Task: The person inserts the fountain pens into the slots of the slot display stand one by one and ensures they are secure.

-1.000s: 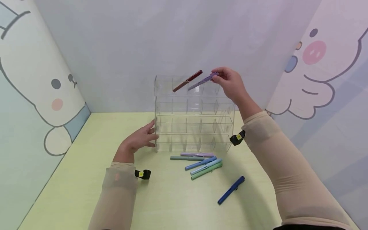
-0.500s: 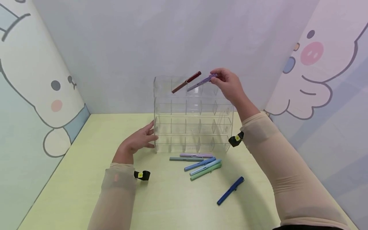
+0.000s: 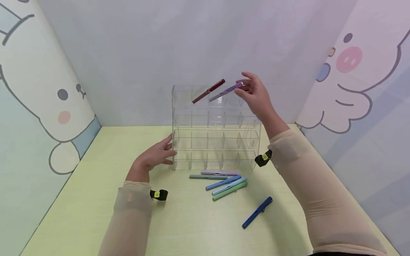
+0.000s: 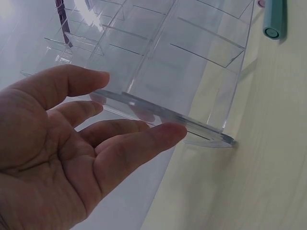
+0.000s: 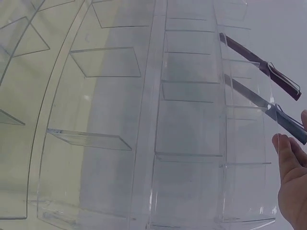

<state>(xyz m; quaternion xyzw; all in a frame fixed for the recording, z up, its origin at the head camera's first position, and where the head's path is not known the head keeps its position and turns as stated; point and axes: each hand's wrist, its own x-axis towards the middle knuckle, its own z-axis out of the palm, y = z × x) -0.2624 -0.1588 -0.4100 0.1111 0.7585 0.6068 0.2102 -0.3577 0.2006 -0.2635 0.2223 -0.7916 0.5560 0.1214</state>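
A clear acrylic pen rack (image 3: 215,138) with tiered compartments stands upright on the table. Against its left side panel rest the fingertips of my left hand (image 3: 155,154); the left wrist view shows these fingers (image 4: 165,134) spread and touching the panel edge. At the top tier a purple pen (image 3: 224,92) leans diagonally in a compartment. Beside its upper end is my right hand (image 3: 256,94), thumb and fingers parted around it, index finger raised. To the left of that pen, a dark red pen (image 3: 208,91) leans likewise in the top tier.
In front of the rack lie a lilac pen (image 3: 219,172), a grey-green pen (image 3: 208,176), a blue pen (image 3: 222,182), a light blue pen (image 3: 229,186) and a green pen (image 3: 229,191). A dark blue pen (image 3: 257,212) lies apart, nearer the front right.
The right hand's fingers have loosened from the purple pen, the index finger lifting away. That pen stays leaning in the top tier. My left hand keeps its place at the rack's side.
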